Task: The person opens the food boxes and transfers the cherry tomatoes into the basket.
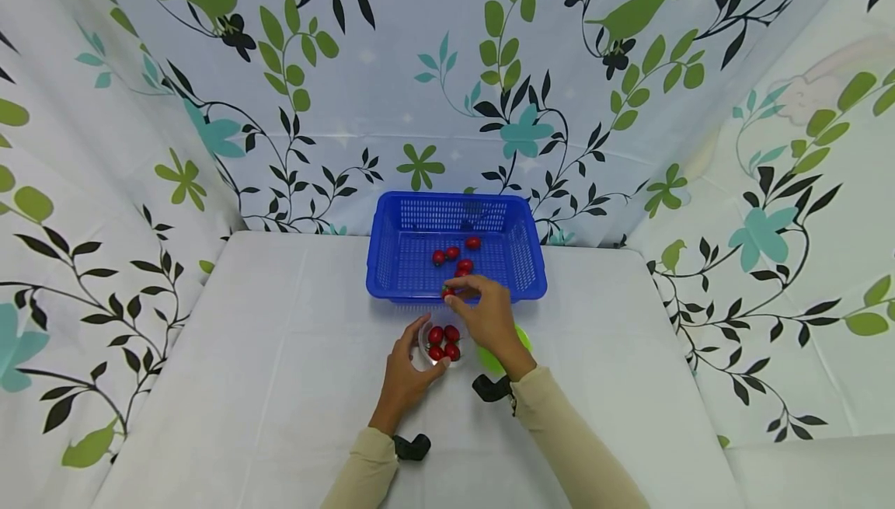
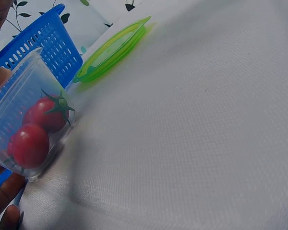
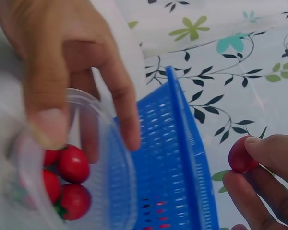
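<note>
My left hand [image 1: 405, 381] holds a clear plastic container [image 3: 120, 182] on the white table, thumb at the near side of the rim and fingers curved around the other side. Several red cherry tomatoes [image 1: 437, 336] with green stems lie inside it. Between thumb and fingertips, my right hand [image 1: 492, 326] pinches a single cherry tomato [image 3: 241, 155], raised near the front rim of the blue basket in the head view. That basket [image 1: 381, 260] stands just beyond the container, with several more tomatoes [image 1: 473, 242] on its floor.
A bright green lid [image 2: 113, 50] lies on the table [image 1: 294, 385] to the right of the container, partly covered by my right wrist in the head view. Leaf-and-bird patterned cloth [image 1: 391, 89] hangs behind the basket and along both sides.
</note>
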{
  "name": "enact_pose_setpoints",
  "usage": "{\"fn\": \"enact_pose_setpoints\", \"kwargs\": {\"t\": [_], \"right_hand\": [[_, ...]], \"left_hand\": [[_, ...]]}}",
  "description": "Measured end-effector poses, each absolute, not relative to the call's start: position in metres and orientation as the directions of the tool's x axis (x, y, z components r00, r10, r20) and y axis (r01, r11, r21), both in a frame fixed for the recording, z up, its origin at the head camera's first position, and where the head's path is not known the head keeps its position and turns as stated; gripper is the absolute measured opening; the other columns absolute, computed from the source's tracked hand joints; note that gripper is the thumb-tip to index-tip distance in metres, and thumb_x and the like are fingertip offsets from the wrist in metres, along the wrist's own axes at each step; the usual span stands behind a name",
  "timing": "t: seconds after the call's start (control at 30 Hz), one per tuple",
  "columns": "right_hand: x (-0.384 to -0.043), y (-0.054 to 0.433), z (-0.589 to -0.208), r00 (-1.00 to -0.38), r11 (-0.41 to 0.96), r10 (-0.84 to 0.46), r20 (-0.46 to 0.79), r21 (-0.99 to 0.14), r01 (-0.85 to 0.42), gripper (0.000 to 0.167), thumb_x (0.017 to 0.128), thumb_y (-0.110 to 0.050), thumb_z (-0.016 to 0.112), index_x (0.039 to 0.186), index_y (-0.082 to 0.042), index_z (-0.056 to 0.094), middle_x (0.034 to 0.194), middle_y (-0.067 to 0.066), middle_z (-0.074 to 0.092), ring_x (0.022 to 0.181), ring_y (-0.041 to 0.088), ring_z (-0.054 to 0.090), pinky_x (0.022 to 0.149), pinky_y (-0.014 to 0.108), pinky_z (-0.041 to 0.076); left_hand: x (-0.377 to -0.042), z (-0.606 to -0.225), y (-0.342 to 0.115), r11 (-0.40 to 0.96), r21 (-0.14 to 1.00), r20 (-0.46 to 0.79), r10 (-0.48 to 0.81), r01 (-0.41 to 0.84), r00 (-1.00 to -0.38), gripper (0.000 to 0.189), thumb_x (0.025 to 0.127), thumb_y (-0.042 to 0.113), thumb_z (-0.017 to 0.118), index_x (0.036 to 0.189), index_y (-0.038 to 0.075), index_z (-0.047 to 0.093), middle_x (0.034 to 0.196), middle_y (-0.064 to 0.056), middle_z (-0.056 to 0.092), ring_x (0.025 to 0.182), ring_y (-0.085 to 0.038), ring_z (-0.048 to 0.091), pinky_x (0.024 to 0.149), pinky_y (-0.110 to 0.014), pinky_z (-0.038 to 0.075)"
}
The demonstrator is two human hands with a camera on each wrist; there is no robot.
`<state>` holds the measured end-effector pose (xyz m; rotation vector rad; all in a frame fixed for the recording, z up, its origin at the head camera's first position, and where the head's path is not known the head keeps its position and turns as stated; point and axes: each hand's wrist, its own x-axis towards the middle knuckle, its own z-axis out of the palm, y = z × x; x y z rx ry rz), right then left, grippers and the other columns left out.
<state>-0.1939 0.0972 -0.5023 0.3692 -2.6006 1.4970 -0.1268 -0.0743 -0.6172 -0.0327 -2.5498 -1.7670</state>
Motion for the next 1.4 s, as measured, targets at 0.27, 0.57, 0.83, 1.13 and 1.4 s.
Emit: {"fn": "enact_pose_setpoints", "kwargs": {"t": [0.27, 0.57, 0.83, 1.13, 1.4], "right_hand": [[-0.208, 0.098, -0.487, -0.958, 0.493, -0.146, 0.248, -0.821, -0.288, 0.024, 0.095, -0.017, 0.080, 0.118, -0.012, 0.081, 0.111, 0.002, 0.081, 0.101, 0.023, 0.074, 0.094, 0.047, 0.061], [-0.227, 0.100, -0.479, -0.956, 0.510, -0.149, 0.253, -0.809, -0.293, 0.022, 0.096, -0.016, 0.080, 0.118, -0.015, 0.082, 0.107, 0.003, 0.081, 0.097, 0.022, 0.075, 0.094, 0.046, 0.060], [-0.247, 0.102, -0.476, -0.969, 0.523, -0.158, 0.191, -0.816, -0.246, 0.020, 0.096, -0.018, 0.080, 0.116, -0.018, 0.083, 0.108, 0.004, 0.081, 0.094, 0.025, 0.075, 0.076, 0.036, 0.059], [-0.264, 0.105, -0.475, -0.978, 0.544, -0.176, 0.109, -0.817, -0.189, 0.019, 0.096, -0.019, 0.080, 0.114, -0.019, 0.083, 0.115, 0.001, 0.081, 0.103, 0.024, 0.075, 0.090, 0.044, 0.061], [-0.277, 0.105, -0.478, -0.982, 0.562, -0.182, 0.057, -0.813, -0.151, 0.021, 0.097, -0.016, 0.079, 0.117, -0.016, 0.082, 0.119, 0.001, 0.080, 0.110, 0.023, 0.074, 0.099, 0.045, 0.060]], "left_hand": [[-0.126, -0.619, -0.075, 0.346, 0.938, 0.035, -0.008, 0.030, -0.999, 0.085, 0.085, 0.032, 0.088, 0.160, 0.029, 0.048, 0.163, 0.000, 0.052, 0.142, -0.035, 0.053, 0.112, -0.062, 0.045], [-0.126, -0.620, -0.074, 0.342, 0.938, 0.055, -0.002, 0.051, -0.998, 0.085, 0.085, 0.031, 0.088, 0.160, 0.029, 0.048, 0.162, -0.001, 0.054, 0.140, -0.034, 0.054, 0.109, -0.058, 0.046], [-0.127, -0.620, -0.075, 0.343, 0.938, 0.049, -0.007, 0.043, -0.999, 0.083, 0.085, 0.033, 0.088, 0.159, 0.031, 0.049, 0.159, 0.001, 0.057, 0.138, -0.032, 0.055, 0.107, -0.054, 0.045], [-0.127, -0.619, -0.075, 0.350, 0.936, 0.043, -0.003, 0.039, -0.999, 0.083, 0.086, 0.032, 0.087, 0.159, 0.029, 0.048, 0.159, 0.000, 0.057, 0.139, -0.032, 0.054, 0.107, -0.055, 0.045], [-0.128, -0.619, -0.075, 0.358, 0.933, 0.038, -0.007, 0.033, -0.999, 0.083, 0.086, 0.032, 0.088, 0.159, 0.032, 0.048, 0.159, 0.001, 0.056, 0.136, -0.032, 0.055, 0.106, -0.053, 0.045]]}}
